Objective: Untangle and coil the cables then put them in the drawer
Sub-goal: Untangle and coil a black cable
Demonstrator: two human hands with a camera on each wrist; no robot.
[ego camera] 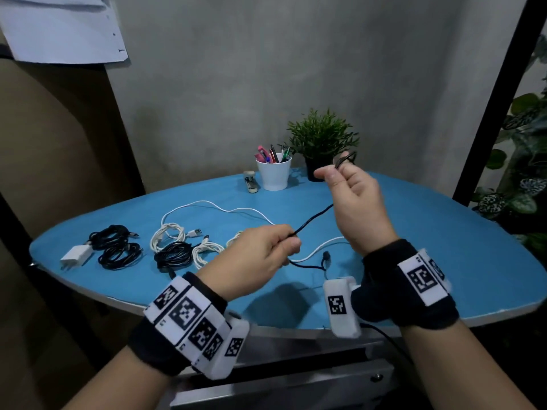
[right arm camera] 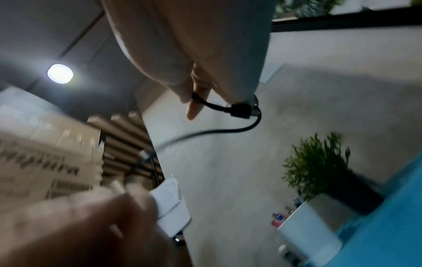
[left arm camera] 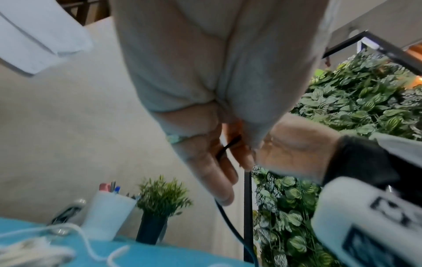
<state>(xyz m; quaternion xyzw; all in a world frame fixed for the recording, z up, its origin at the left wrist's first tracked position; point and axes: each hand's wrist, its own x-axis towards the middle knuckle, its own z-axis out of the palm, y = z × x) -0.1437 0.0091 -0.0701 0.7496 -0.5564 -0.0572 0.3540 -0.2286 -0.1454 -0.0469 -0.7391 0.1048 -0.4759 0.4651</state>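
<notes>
My left hand pinches a thin black cable just above the blue table. The cable rises to my raised right hand, which holds its far end looped round the fingers near the plant. In the right wrist view the cable's black plug sits at the fingertips of the right hand. The left wrist view shows the black cable crossing my left hand's fingers. The other plug lies on the table. A loose white cable snakes across the table.
Coiled black cables and white cables lie at the table's left with a white charger. A white pen cup, a stapler and a potted plant stand at the back. A metal drawer unit sits under the front edge.
</notes>
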